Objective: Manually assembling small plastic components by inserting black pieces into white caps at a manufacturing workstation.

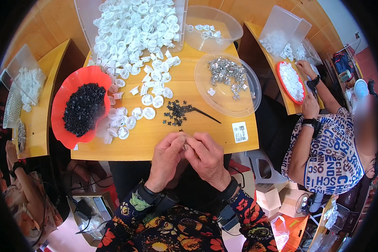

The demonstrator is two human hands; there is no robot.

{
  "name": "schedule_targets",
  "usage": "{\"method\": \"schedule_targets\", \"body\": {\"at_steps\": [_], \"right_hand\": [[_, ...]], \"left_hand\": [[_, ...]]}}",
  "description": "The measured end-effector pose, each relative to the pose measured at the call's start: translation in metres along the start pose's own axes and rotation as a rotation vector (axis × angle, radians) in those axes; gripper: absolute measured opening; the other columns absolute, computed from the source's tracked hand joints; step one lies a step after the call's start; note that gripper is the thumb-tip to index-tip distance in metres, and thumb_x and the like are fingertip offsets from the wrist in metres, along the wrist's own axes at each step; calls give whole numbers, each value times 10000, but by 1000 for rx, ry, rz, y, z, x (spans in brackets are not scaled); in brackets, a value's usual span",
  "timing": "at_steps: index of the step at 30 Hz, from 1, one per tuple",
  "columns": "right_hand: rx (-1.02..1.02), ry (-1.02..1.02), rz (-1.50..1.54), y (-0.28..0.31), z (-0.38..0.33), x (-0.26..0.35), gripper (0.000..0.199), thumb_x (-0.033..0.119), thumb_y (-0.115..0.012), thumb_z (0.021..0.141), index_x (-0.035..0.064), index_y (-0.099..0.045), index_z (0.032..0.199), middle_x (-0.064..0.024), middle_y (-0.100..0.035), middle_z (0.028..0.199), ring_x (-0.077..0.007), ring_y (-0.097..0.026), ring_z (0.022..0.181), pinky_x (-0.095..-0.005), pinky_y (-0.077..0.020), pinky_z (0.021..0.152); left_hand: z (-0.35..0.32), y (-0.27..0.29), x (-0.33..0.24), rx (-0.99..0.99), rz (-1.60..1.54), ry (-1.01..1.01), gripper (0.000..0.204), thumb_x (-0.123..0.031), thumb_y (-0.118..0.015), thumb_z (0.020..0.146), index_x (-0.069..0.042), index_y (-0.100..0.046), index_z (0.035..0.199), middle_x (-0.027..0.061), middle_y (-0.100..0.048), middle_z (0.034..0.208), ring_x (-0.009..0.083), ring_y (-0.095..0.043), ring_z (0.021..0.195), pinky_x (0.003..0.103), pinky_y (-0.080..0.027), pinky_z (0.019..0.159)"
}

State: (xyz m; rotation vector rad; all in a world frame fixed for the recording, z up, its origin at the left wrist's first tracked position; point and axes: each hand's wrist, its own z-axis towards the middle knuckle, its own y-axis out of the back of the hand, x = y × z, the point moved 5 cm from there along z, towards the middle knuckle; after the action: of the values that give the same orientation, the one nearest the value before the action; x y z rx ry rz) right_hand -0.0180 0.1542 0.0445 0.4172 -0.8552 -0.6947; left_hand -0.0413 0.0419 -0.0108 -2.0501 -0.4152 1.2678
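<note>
At the table's front edge my left hand (166,157) and my right hand (208,156) meet, thumbs and fingertips pinched together. Whatever they hold is hidden by the fingers. A tiny black part shows by the left fingertips. Just beyond them lies a small heap of black plastic pieces (176,111), with a thin black stick (208,115) reaching out of it to the right. Loose white round plastic parts (148,113) are spread to the left of that heap. Small metal parts (227,72) lie on a clear round lid (203,98) further right.
A red bowl (59,109) of black pieces stands left. At the back are a clear bin (85,31) heaped with white parts and a clear tub (235,33). A white label (240,132) is near the right corner. Other people work at tables on both sides.
</note>
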Motion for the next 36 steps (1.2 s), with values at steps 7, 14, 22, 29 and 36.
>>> {"method": "schedule_targets", "body": {"at_steps": [7,14,22,29,36], "right_hand": [[93,-254,309,4,-1,-9,262,57,-691,778,44,-615,1028,-98,-595,919,-242,-631,740,-316,-525,617],[53,-127,262,1,-6,-14,306,82,-720,757,54,-611,1041,-85,-593,942,-215,-631,728,-312,-526,608],[21,-127,308,0,-11,-19,361,62,-734,701,73,-621,1043,-59,-567,898,-172,-598,666,-292,-501,567],[28,-125,344,1,-13,-22,373,45,-745,687,69,-631,1042,-56,-561,905,-154,-586,648,-281,-497,565],[11,-107,387,2,-14,-25,335,50,-753,688,63,-638,1002,-56,-552,893,-156,-591,657,-283,-498,566]], "left_hand": [[0,1,0,15,39,21,250,-205,-466,988,-5,-583,1083,40,-609,922,106,-587,834,247,-495,744],[-1,-2,0,65,78,-22,330,-234,-444,993,52,-555,1115,84,-613,958,140,-590,868,275,-502,781],[-4,-6,1,27,303,-106,353,-257,-392,1014,26,-579,1110,37,-605,877,86,-561,778,212,-461,694],[-5,-12,3,-28,378,-185,371,-272,-364,1022,15,-592,1077,18,-588,804,60,-528,724,181,-406,619],[-7,-16,1,-5,304,-142,364,-246,-360,1019,40,-571,1101,47,-590,863,91,-536,760,202,-434,658]]}}
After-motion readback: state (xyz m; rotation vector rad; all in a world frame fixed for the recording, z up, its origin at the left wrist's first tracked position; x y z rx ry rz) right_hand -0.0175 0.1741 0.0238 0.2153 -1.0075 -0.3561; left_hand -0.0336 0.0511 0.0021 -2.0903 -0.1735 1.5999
